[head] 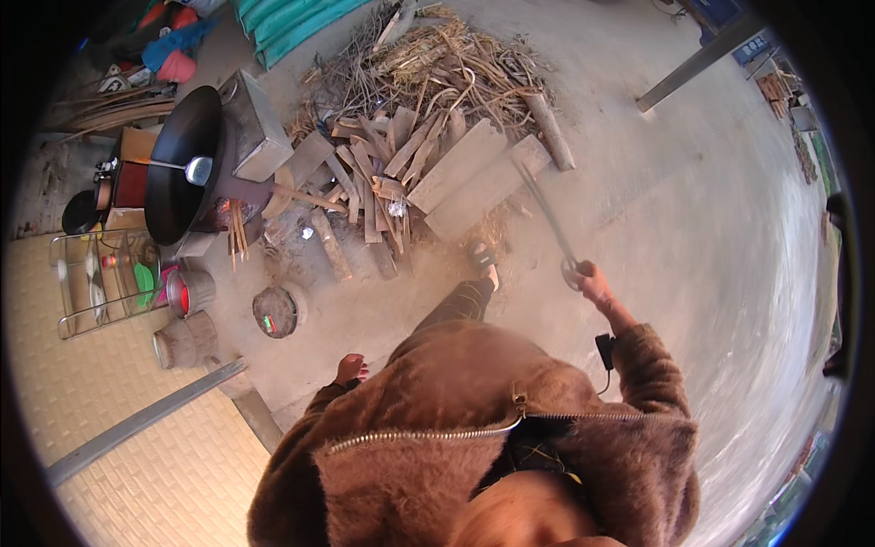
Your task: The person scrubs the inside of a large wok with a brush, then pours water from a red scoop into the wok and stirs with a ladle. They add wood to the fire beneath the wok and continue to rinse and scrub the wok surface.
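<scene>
My right hand grips the looped handle end of long metal fire tongs. Their blurred arms point forward, the tips close to a broad wooden board at the woodpile's edge. Low at my left side, my left hand hangs near my jacket; its fingers look partly curled, and I see nothing held, though the palm is hidden. Ahead on the left, a large black wok with a metal spatula in it sits on a stove. Burning sticks poke out of the stove's mouth.
Split firewood and a heap of twigs and straw lie ahead. A round stool-like block, a metal bucket and a wire rack stand left. A metal post rises at the far right.
</scene>
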Demonstrator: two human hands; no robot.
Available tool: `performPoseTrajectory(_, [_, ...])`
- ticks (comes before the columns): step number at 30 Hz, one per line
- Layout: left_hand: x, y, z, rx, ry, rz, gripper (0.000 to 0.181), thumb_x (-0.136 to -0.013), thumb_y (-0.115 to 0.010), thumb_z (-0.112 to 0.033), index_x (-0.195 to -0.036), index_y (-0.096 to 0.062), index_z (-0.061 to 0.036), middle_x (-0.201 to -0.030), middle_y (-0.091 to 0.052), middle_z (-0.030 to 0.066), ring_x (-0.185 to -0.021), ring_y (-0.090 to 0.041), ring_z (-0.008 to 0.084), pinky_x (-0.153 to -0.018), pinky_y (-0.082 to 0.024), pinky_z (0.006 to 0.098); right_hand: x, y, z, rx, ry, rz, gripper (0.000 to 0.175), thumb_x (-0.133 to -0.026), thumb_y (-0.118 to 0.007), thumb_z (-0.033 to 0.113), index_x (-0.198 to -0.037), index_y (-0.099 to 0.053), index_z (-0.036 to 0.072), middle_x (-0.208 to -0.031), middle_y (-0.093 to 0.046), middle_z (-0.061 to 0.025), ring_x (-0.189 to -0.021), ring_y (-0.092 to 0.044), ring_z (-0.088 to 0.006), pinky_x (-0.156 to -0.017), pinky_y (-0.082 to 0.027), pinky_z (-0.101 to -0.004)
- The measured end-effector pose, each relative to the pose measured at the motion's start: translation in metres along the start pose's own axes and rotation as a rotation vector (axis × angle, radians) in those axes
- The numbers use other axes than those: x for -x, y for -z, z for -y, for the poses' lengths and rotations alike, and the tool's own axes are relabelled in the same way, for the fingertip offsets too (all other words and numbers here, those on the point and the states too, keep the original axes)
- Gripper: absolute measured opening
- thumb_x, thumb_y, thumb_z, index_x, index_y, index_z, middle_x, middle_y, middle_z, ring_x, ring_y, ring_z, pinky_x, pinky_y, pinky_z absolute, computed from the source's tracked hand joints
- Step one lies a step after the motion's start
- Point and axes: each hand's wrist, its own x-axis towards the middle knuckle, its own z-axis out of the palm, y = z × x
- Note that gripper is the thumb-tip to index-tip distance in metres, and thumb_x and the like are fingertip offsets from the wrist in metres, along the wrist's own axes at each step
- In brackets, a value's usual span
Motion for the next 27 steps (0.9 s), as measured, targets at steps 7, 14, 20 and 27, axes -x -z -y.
performPoseTrajectory(7, [-0.032, -0.094, -0.047, 0.239, 0.033, 0.084, 0.029, -0.091, -0.048, -0.033, -0.111, -0.051, -0.0122, -0.091, -0.060, 0.0096, -0.069, -0.060, 0.0207, -0.058, -0.050, 0.0368, -0.146, 0.038, 0.076, 0.062, 0.024, 0.173, 0.039, -0.074, -0.066, 0.038, -0.076, -0.057, 0.000, -0.063, -0.054, -0.0052, -0.053, -0.050, -0.0149, -0.046, -0.040, -0.0307])
performPoseTrajectory(14, [0.056, -0.138, -0.013, 0.515, 0.302, -0.261, 0.029, -0.090, -0.051, -0.028, -0.115, -0.051, -0.0140, -0.097, -0.060, 0.0095, -0.081, -0.060, 0.0222, -0.066, -0.051, 0.0388, -0.290, 0.015, 0.141, -0.084, 0.079, 0.302, 0.021, -0.087, -0.051, 0.022, -0.088, -0.066, 0.008, -0.051, -0.042, -0.0011, -0.040, -0.042, -0.0133, -0.037, -0.029, -0.0300])
performPoseTrajectory(20, [0.137, -0.234, 0.004, 0.495, 0.429, -0.334, 0.028, -0.091, -0.051, -0.027, -0.115, -0.051, -0.0137, -0.095, -0.060, 0.0093, -0.079, -0.060, 0.0215, -0.065, -0.051, 0.0380, -0.434, -0.039, 0.176, -0.249, -0.075, 0.344, 0.023, -0.085, -0.055, 0.027, -0.080, -0.066, 0.008, -0.047, -0.037, -0.0016, -0.033, -0.030, -0.0140, -0.034, -0.020, -0.0321])
performPoseTrajectory(27, [0.182, -0.343, -0.040, 0.485, 0.567, -0.322, 0.027, -0.091, -0.050, -0.027, -0.115, -0.051, -0.0132, -0.093, -0.060, 0.0090, -0.077, -0.060, 0.0207, -0.063, -0.052, 0.0370, -0.545, -0.078, 0.188, -0.323, 0.095, 0.431, 0.022, -0.089, -0.049, 0.023, -0.090, -0.065, 0.008, -0.047, -0.034, -0.0003, -0.032, -0.025, -0.0123, -0.034, -0.013, -0.0314])
